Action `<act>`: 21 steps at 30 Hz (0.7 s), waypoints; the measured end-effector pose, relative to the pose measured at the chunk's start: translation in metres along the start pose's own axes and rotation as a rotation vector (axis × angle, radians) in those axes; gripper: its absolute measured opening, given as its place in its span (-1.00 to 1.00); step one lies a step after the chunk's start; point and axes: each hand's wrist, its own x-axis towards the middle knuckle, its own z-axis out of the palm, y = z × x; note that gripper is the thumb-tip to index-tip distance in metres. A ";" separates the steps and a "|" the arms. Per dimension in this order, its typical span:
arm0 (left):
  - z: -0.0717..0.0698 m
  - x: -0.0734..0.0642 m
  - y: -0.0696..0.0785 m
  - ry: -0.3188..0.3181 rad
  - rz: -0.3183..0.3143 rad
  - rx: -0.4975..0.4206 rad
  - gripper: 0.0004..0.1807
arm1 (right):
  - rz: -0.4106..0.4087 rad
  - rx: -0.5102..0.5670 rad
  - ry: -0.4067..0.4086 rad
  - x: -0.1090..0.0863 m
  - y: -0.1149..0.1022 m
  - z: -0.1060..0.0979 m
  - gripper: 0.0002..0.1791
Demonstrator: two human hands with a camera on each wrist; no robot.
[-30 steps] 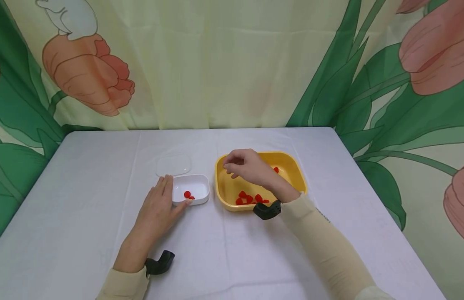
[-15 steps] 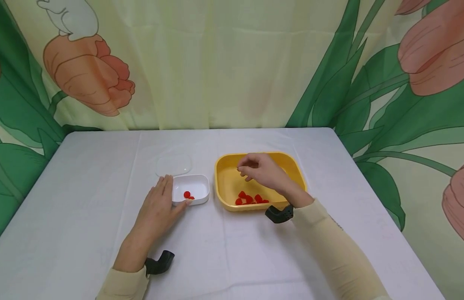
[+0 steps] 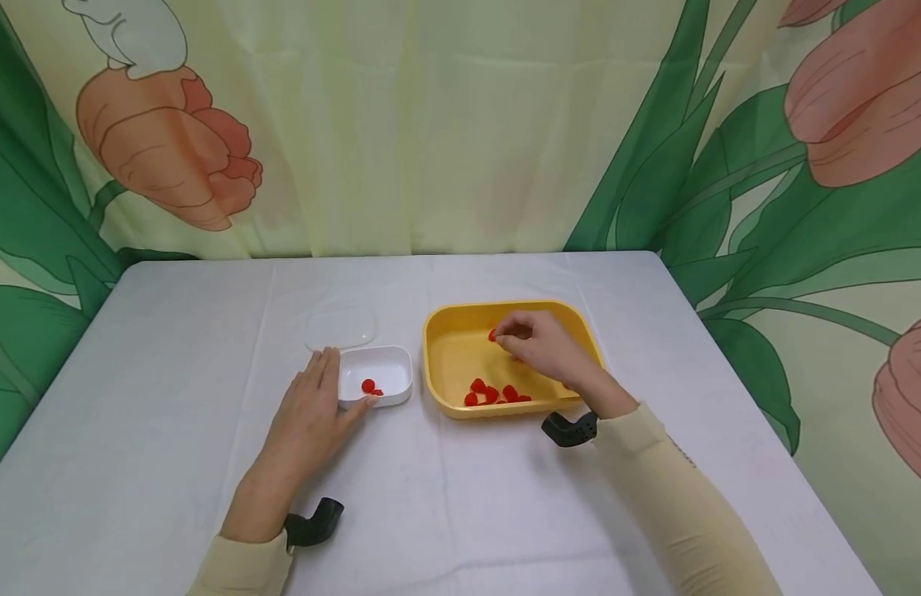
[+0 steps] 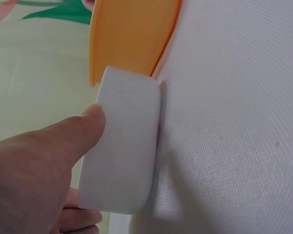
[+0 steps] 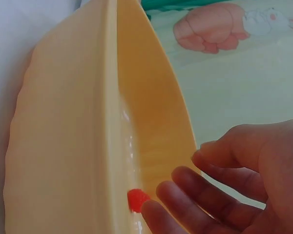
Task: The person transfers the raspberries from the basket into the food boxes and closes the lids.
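Observation:
My left hand (image 3: 304,418) holds a small white plastic box (image 3: 400,372), its fingers along the left end and its thumb on the near wall. Inside the box lie a few small red pieces (image 3: 368,386). In the left wrist view the thumb tip lies on the box's side (image 4: 124,146). My right hand (image 3: 542,343) hovers over a yellow tray (image 3: 445,364), fingers loosely bent. Nothing shows between the fingertips. A red piece (image 3: 492,335) shows just left of the fingertips. The right wrist view shows a red lump (image 5: 137,200) in the tray beyond the fingers.
Several red pieces (image 3: 490,393) are grouped along the tray's near side. A clear lid (image 3: 341,327) lies behind the white box. White cloth (image 3: 400,497) covers the table, and a printed curtain (image 3: 400,124) hangs behind it.
The right hand has moved rightward and slightly nearer over the yellow tray. A red piece now shows left of its fingertips. The left hand stays on the white box.

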 end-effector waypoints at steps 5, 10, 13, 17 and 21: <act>0.000 0.001 0.001 -0.007 -0.002 -0.004 -0.04 | 0.011 -0.056 0.033 -0.001 0.007 -0.005 -0.77; -0.001 0.002 0.001 -0.018 -0.014 0.001 -0.04 | 0.035 -0.123 0.074 -0.003 0.014 -0.010 -0.77; -0.001 0.001 0.001 -0.022 -0.022 0.002 -0.04 | 0.059 -0.141 0.087 -0.003 0.019 -0.012 -0.77; 0.000 0.002 0.000 -0.017 -0.015 -0.005 -0.04 | 0.087 -0.164 0.102 -0.005 0.023 -0.016 -0.76; 0.000 0.001 0.000 -0.012 -0.008 -0.015 -0.05 | 0.132 -0.191 0.118 -0.007 0.027 -0.019 -0.77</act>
